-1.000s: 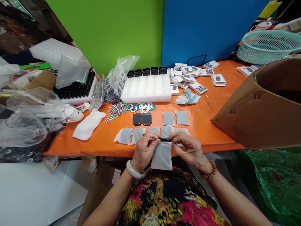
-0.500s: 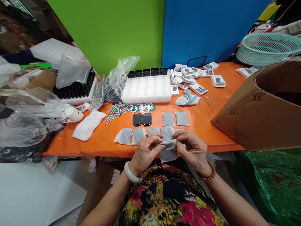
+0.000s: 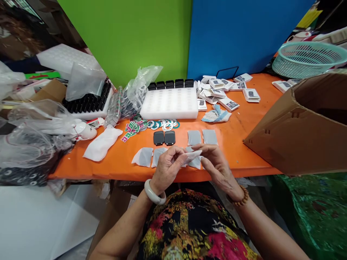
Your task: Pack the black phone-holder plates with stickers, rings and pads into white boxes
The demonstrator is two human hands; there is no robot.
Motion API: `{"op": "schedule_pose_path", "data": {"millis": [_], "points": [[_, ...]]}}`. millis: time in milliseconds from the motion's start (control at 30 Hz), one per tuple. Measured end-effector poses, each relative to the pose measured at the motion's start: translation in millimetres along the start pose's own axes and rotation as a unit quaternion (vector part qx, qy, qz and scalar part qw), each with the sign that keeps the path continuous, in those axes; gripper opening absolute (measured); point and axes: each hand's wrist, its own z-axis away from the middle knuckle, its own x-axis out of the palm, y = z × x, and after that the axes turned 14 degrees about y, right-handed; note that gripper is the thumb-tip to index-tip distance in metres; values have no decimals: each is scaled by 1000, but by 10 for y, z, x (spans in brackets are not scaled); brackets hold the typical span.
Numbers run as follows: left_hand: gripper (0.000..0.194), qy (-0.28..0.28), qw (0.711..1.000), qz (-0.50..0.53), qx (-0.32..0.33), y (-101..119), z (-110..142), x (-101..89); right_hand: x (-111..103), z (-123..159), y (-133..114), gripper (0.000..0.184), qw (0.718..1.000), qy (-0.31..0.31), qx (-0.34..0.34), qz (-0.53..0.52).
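My left hand [image 3: 171, 167] is closed, pinching a thin white pouch [image 3: 193, 156] between thumb and fingers just above the table's front edge. The pouch is tilted and seen nearly edge-on. Around its right end curves my right hand [image 3: 217, 167], thumb and fingers apart, fingertips close to the pouch; whether they touch it is unclear. Beneath and behind the hands lies a row of similar pouches with grey contents, one of them [image 3: 143, 157] at the left end; the hands partly hide the row. Two more pouches [image 3: 194, 137] [image 3: 209, 137] lie farther back, beside two black square cases [image 3: 164, 138].
On the orange table [image 3: 238, 133] are a white foam tray [image 3: 169, 104], small white boxes [image 3: 229, 103], ring stickers [image 3: 165, 125], square cards [image 3: 131, 129] and a white foam sleeve [image 3: 103, 144]. A cardboard box [image 3: 295, 126] stands at the right, plastic bags [image 3: 29, 141] at the left.
The pouch has turned from hanging face-on to lying tilted, nearly edge-on. My right fingers have loosened from their pinch on its edge; my left hand keeps its hold.
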Motion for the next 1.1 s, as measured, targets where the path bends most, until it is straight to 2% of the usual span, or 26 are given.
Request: {"op": "schedule_pose_path", "data": {"millis": [67, 100, 167, 233, 300, 367, 400, 467, 533, 600, 667, 700, 767, 833, 867, 900, 933, 967, 1033, 1100], "points": [[20, 10, 1000, 3, -8, 6, -48, -6, 24, -39, 47, 40, 998, -42, 26, 29], [20, 11, 1000, 1, -10, 2, -72, -12, 45, -60, 76, 45, 996, -55, 39, 52], [20, 15, 1000, 3, -7, -23, -115, -30, 100, -100, 136, 36, 992, -60, 82, 70], [17, 32, 999, 35, -6, -74, -141, -55, 157, -131, 179, 25, 987, -47, 149, 26], [22, 63, 994, 90, -12, -147, -139, -86, 200, -152, 193, 28, 976, -25, 211, -51], [35, 79, 988, 128, -41, -236, -100, -117, 224, -162, 183, 32, 962, -1, 252, -103], [41, 69, 987, 126, -65, -282, -67, -130, 231, -163, 174, 33, 957, 8, 264, -122], [48, 10, 989, 93, -118, -367, 14, -146, 242, -157, 156, 33, 948, 19, 282, -148], [42, -59, 985, 60, -153, -434, 97, -149, 249, -149, 151, 34, 941, 23, 293, -168], [30, -91, 980, 45, -172, -477, 159, -145, 241, -158, 164, 35, 939, 26, 296, -173], [27, -88, 976, 38, -194, -499, 195, -143, 202, -194, 183, 34, 950, 32, 277, -138], [28, -85, 974, 36, -205, -505, 205, -143, 171, -221, 186, 32, 962, 51, 247, -103], [30, -78, 971, 37, -221, -510, 215, -145, 94, -275, 161, 25, 981, 141, 132, 4], [31, -66, 971, 35, -228, -514, 217, -145, 21, -299, 88, 17, 959, 255, -22, 120], [32, -58, 971, 32, -229, -515, 216, -144, -7, -289, 38, 16, 942, 282, -86, 162], [32, -50, 971, 30, -230, -516, 214, -141, -26, -265, -13, 18, 934, 274, -134, 187], [32, -45, 972, 30, -230, -514, 210, -138, -36, -226, -59, 23, 939, 229, -162, 199], [32, -43, 972, 34, -229, -508, 204, -133, -38, -177, -92, 30, 952, 155, -173, 199], [33, -38, 972, 46, -226, -486, 190, -123, -18, -67, -105, 40, 971, -12, -146, 188], [34, -25, 973, 55, -223, -457, 176, -112, 20, 29, -37, 44, 974, -121, -78, 175]]}}
